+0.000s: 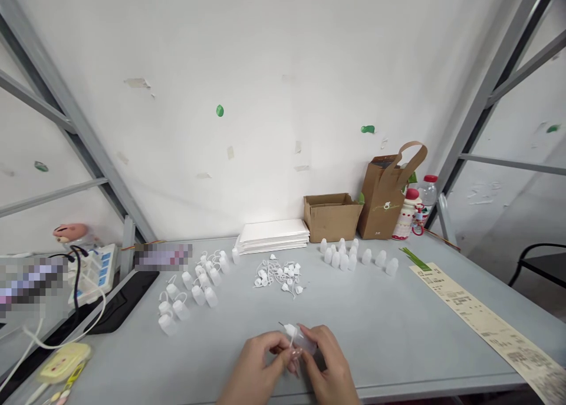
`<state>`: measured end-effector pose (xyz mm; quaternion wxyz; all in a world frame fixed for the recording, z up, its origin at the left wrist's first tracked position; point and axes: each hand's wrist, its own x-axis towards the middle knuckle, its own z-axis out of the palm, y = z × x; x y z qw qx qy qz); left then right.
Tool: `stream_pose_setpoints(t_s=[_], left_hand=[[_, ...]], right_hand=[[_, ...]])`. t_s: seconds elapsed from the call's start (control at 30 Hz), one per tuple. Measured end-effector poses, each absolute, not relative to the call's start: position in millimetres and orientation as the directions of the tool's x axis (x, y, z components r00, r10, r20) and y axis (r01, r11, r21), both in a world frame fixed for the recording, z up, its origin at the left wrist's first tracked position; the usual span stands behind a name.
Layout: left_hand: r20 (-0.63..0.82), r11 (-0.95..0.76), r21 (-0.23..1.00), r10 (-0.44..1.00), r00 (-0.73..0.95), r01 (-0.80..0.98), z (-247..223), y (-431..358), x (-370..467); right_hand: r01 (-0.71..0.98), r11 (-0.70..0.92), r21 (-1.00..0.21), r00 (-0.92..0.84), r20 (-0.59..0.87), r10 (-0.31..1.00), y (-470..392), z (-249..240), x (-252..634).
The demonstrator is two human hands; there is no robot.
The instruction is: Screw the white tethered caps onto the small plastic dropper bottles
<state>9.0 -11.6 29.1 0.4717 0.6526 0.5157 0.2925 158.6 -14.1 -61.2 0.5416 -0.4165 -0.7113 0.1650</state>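
Observation:
Near the front edge of the table, my right hand holds a small translucent white plastic bottle, tilted, between thumb and fingers. A white cap with a thin pointed tip sits at the bottle's upper left end. Pinched in my left hand is the white cap strap, close against the bottle; the fingertips partly hide where strap and bottle meet. Behind the hands lies a loose pile of white caps with straps. Several capped bottles stand to the left, and several bottles without caps to the right.
White flat packs, a cardboard box and a brown paper bag line the wall. A drink bottle stands beside the bag. A long printed paper strip lies right; a black tray-like slab and cables lie left.

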Motion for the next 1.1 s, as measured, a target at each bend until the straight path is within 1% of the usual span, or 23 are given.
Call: stream_pose_setpoints(t_s=[0.13, 0.23, 0.33, 0.43, 0.5, 0.57, 0.67, 0.77, 0.9, 1.0, 1.1], left_hand=[[-0.056, -0.039, 0.949, 0.957, 0.285, 0.314, 32, -13, 11], [-0.021, -0.056, 0.953, 0.968, 0.250, 0.298, 32, -13, 11], [-0.004, -0.067, 0.930, 0.982, 0.191, 0.362, 34, -11, 7], [0.026, -0.066, 0.890, 0.995, 0.096, 0.450, 36, -5, 0], [0.048, -0.051, 0.892, 0.999, 0.018, 0.450, 35, 1, -4], [0.028, -0.012, 0.932, 0.999, -0.040, 0.363, 31, 8, -6], [-0.063, 0.075, 0.991, 0.992, -0.106, 0.113, 20, 15, -7], [-0.161, 0.152, 0.985, 0.980, -0.120, -0.080, 9, 17, -5], [-0.225, 0.200, 0.960, 0.968, -0.112, -0.199, 1, 16, 0], [-0.279, 0.255, 0.931, 0.958, -0.058, -0.263, -1, 16, 1], [-0.311, 0.289, 0.915, 0.950, -0.035, -0.283, -1, 16, -1]], right_hand=[[0.412, 0.624, -0.664, -0.094, 0.650, 0.754, -16, -60, 157], [0.405, 0.626, -0.667, -0.069, 0.660, 0.748, -18, -61, 153], [0.395, 0.598, -0.697, -0.031, 0.640, 0.768, -19, -60, 149], [0.375, 0.572, -0.730, -0.032, 0.606, 0.795, -19, -58, 148], [0.361, 0.555, -0.750, -0.040, 0.581, 0.813, -19, -56, 148], [0.347, 0.531, -0.773, -0.047, 0.551, 0.833, -19, -54, 149], [0.318, 0.498, -0.807, -0.034, 0.515, 0.857, -19, -51, 150], [0.304, 0.479, -0.823, -0.023, 0.497, 0.868, -20, -49, 150], [0.316, 0.464, -0.827, -0.028, 0.481, 0.876, -21, -47, 150], [0.314, 0.458, -0.832, -0.006, 0.481, 0.877, -22, -45, 151], [0.300, 0.446, -0.843, 0.040, 0.478, 0.877, -22, -43, 151]])
